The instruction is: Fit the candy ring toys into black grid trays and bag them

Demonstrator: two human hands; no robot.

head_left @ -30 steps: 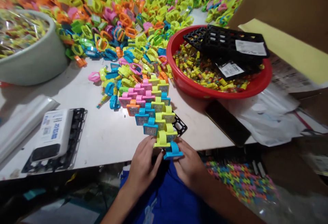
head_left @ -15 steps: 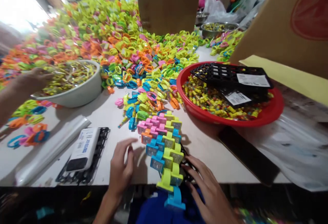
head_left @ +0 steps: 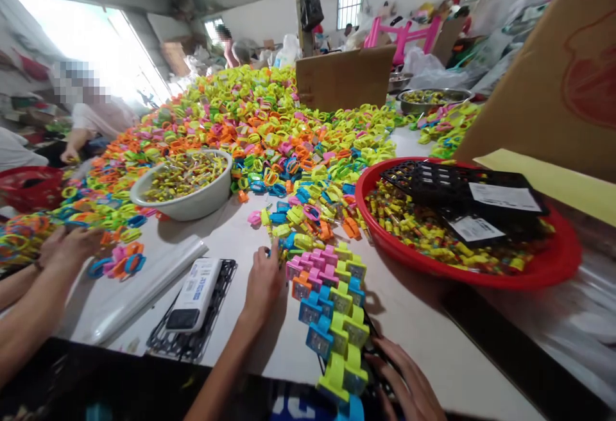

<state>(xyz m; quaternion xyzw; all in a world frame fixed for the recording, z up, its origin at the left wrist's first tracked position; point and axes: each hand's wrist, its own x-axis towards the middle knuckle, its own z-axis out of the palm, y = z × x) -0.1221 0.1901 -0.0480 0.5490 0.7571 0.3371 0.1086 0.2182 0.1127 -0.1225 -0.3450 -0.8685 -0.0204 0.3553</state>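
Observation:
My left hand (head_left: 264, 283) is at the near edge of a loose heap of toy watches (head_left: 303, 215), its fingers curled together. A small dark-blue piece shows at the fingertips, too little to name. Beside it, rows of pink, orange, blue and yellow-green toy watches (head_left: 332, 318) stand upright on a black plastic tray (head_left: 373, 350), mostly hidden beneath them and tilted over the table's front edge. My right hand (head_left: 407, 376) grips the tray's right side, its fingers on the black edge.
A red basin (head_left: 370, 228) of small yellow candy tubes, with black trays on top, stands right. At left are a whitish basin (head_left: 192, 206), a clear plastic roll (head_left: 149, 292) and a white device (head_left: 195, 296) on a black tray. Co-worker's hands (head_left: 72, 244) work far left.
My left hand has moved forward from beside the tray to the loose toy watches, and its fingers have closed. My right hand stays at the tray. The view has tilted up.

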